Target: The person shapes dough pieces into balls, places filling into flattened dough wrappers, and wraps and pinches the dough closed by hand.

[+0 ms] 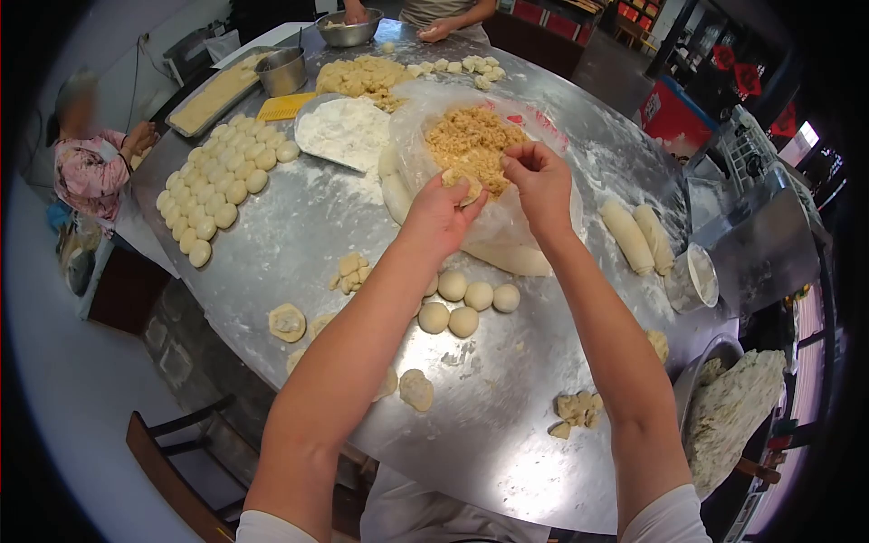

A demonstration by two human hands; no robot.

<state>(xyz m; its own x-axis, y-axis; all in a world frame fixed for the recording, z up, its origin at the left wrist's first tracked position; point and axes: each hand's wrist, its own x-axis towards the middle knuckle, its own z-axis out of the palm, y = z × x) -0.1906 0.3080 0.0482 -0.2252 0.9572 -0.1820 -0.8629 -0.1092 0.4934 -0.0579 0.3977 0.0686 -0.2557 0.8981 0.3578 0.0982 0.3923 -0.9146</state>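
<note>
My left hand (439, 213) is closed around a small dough wrapper (468, 190) with crumbly filling on it. My right hand (540, 181) hovers just to the right, thumb and fingertips pinched together; whatever is between them is too small to make out. Beneath both hands, a clear plastic bag (416, 136) lies spread open with a heap of orange-brown crumbly filling (466, 131). Nearer me, several smooth dough balls (463, 321) are grouped on the steel table. Flattened dough rounds (416, 390) lie by my left forearm, one with a pale dab (287, 322) on top.
Rows of dough balls (217, 181) fill the left side, beside a flour tray (344, 136) and yellow scraper (285, 107). Two dough rolls (626, 237) and a metal bowl (692, 279) are at right. One person (90, 172) sits left; another's hand (438, 31) is across the table.
</note>
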